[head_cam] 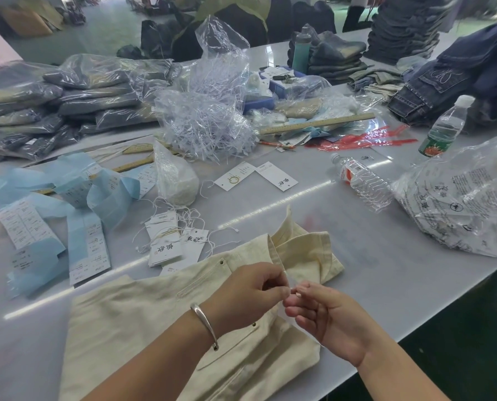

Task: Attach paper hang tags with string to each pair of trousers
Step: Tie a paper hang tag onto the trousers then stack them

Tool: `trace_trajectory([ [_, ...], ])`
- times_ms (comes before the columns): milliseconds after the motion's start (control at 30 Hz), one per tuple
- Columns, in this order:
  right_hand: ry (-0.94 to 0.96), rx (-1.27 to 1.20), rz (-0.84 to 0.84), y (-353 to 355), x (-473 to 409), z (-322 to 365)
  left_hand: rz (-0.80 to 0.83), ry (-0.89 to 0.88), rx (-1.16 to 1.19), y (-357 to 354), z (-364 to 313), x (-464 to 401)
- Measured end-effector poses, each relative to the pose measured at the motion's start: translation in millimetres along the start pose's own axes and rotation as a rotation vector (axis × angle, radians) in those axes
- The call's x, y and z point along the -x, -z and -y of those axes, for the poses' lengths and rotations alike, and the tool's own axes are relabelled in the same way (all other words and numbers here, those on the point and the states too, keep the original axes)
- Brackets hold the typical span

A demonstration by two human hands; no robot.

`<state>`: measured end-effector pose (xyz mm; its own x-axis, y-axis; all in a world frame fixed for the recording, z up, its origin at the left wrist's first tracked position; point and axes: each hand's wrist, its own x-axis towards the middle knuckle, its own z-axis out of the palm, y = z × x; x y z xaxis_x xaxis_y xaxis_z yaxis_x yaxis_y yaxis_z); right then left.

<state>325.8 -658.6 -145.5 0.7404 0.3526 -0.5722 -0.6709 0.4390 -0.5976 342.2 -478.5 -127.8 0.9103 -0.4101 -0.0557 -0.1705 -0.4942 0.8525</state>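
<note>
Two hands meet over cream trousers (160, 322) that lie at the tabletop's (386, 256) near edge, waistband end turned up and folded toward the middle. The left hand (250, 296), a silver bangle (205, 324) on its wrist, pinches something small and pale at its fingertips; the right hand (325, 316) pinches the same spot from the other side, fingers curled. What they hold is too small to name, perhaps a thin string. The trousers are plain, with rivets and slit pockets showing. Just beyond their left part lies a heap of white tags (169, 244) with black characters and loose white strings. Two more tags (256, 176) lie flat further toward the middle. Left of the heap are blue-backed label sheets (88, 215). A clear bag of white plastic loops (212, 123) stands mid-tabletop, and bagged dark garments (68, 96) are stacked toward the far left corner. One water bottle (360, 180) lies on its side right of the middle; another bottle (444, 125) stands near folded jeans (458, 79) at the far right. Printed clear bags (461, 204) sit by the right edge.
</note>
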Motion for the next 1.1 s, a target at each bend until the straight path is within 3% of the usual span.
trace_trajectory([
  [533,0.116,0.178,0.148,1.4,-4.6,-5.0,0.071,-0.018,-0.153,7.8,-7.7,3.5],
  [833,0.315,0.295,0.078,-7.5,-1.7,-9.7,0.021,0.021,-0.133,5.1,-2.6,2.0],
  [1100,0.287,0.289,0.082,-9.3,-2.1,-11.5,-0.022,0.081,-0.056,4.7,3.6,1.4],
])
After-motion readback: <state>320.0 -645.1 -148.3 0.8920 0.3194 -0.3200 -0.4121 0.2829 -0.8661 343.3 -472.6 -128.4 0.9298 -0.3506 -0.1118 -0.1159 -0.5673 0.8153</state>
